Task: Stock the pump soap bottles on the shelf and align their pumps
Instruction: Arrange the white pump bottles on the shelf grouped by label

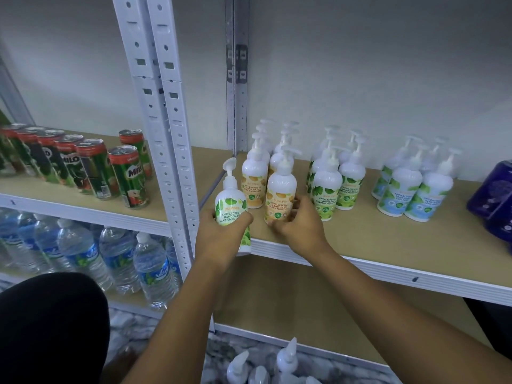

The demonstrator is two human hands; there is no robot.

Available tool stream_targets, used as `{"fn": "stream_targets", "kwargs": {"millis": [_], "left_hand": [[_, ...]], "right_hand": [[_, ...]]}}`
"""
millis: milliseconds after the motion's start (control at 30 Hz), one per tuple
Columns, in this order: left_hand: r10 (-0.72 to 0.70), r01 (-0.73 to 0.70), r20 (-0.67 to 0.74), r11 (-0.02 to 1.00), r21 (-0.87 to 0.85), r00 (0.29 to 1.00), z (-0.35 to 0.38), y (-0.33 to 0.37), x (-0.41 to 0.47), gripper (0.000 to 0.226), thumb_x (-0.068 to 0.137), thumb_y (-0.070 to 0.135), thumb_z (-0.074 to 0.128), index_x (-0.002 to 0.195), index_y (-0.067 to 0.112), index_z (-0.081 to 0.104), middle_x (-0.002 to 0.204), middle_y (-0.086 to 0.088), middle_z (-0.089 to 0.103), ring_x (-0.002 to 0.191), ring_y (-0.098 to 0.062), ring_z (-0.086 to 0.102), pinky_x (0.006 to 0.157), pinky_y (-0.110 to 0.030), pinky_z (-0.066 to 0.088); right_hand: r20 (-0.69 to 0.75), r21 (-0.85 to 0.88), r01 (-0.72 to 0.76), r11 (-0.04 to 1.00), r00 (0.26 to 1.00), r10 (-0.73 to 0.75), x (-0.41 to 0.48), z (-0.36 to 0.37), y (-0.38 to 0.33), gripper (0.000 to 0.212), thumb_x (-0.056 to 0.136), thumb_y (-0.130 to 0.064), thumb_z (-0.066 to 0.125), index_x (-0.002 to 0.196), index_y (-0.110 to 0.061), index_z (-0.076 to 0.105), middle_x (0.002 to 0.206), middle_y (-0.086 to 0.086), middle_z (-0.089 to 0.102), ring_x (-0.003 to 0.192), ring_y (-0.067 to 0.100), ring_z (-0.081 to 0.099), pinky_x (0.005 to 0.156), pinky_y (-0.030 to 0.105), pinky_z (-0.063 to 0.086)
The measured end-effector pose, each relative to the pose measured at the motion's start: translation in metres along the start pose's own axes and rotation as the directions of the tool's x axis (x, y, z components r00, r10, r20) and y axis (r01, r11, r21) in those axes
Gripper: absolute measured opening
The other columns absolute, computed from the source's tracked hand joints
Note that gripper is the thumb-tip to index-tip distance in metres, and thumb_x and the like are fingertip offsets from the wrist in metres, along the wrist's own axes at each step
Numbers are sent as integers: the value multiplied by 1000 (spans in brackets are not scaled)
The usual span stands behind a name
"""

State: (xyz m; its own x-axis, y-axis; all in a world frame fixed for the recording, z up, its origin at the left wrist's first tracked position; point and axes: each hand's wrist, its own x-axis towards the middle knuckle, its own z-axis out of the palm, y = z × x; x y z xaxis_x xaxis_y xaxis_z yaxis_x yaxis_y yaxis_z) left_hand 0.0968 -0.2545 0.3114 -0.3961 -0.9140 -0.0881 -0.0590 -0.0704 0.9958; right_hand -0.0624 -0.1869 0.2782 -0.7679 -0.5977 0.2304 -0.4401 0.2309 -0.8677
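Stocking partway, I'd judge: shelf (388,245) well filled, spare bottles (285,358) left on the floor (124,322). My left hand (224,231) grips a green bottle (231,200) just off the shelf's front edge; right hand (299,225) clasps the front orange bottle (279,192), standing on the shelf.

Leftmost soap bottle (231,206): white, green leaf-print label, white pump. Orange-label bottle (280,195) at front: white body, orange-and-cream print, small green badge. Green-label bottles (327,189): white with green leaves. Blue-label bottles (399,195): white, pale blue label with green leaves. Cans (128,177): green, red tops, silver lids. Water bottles (155,270): clear, blue-green labels, white caps. Shelf (388,236): tan board, white front edge. Posts (171,134): white. Pack (493,195) far right: dark blue. Floor (249,347): grey-white marbled.
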Motion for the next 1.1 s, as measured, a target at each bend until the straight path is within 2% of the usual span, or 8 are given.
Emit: {"fn": "stream_targets", "kwargs": {"millis": [233, 500, 833, 1100], "left_hand": [[-4, 4, -2, 1000, 17, 1000, 1, 0, 1, 47, 80, 28, 80, 117, 15, 54, 98, -4, 66, 84, -16, 67, 68, -30, 54], [-18, 18, 5, 999, 28, 1000, 2, -2, 2, 47, 81, 30, 80, 118, 17, 54, 98, -2, 64, 83, -14, 65, 60, -26, 48], [-19, 19, 10, 998, 66, 1000, 3, -3, 2, 49, 80, 30, 80, 118, 16, 53, 98, -3, 64, 83, -14, 65, 62, -28, 52], [3, -8, 33, 991, 133, 999, 3, -1, -5, 47, 80, 30, 80, 117, 16, 55, 99, -5, 66, 85, -17, 67, 63, -28, 54]], "right_hand": [[-30, -98, -37, 994, 999, 34, 17, 7, -5, 53, 76, -25, 83, 116, -11, 52, 112, 6, 65, 101, 24, 62, 75, 29, 44], [-28, -122, -61, 991, 998, 58, 30, 9, -7, 46, 79, -25, 80, 111, -12, 49, 112, 7, 63, 101, 27, 61, 73, 31, 40], [-17, -122, -40, 992, 999, 38, 31, 7, -10, 45, 80, -23, 78, 113, -9, 51, 116, 9, 63, 104, 28, 61, 75, 31, 42], [13, -135, -76, 988, 997, 78, 26, 3, -13, 47, 80, -25, 78, 115, -7, 52, 117, 10, 62, 105, 28, 61, 77, 31, 44]]}}
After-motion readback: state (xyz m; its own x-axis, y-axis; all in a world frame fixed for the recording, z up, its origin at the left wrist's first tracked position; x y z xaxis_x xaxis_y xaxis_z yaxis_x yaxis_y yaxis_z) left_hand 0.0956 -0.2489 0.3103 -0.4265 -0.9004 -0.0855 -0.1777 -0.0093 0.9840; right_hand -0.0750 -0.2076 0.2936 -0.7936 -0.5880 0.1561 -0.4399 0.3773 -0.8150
